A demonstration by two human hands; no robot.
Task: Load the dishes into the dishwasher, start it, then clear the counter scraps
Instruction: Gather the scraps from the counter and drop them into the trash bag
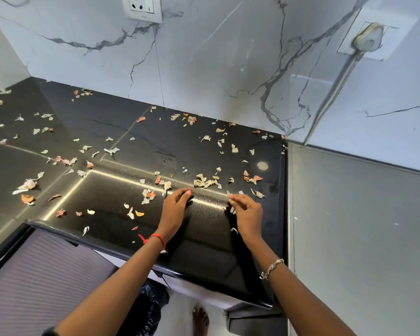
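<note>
Scraps [204, 183] lie just beyond left hand [177, 207], grip unclear; right hand [247, 214] pinches some.

Red wrist thread [155, 238], silver bracelet [271, 268].

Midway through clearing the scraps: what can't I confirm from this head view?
Dishwasher: not in the head view, so whether it is loaded or started is unknown.
Left hand: its own fingers hide whether it pinches anything.
Right hand: holds pale scraps; the fingers hide how many.
Counter: cut off by the left frame edge.
Wall fitting, upper right: blurred.
</note>
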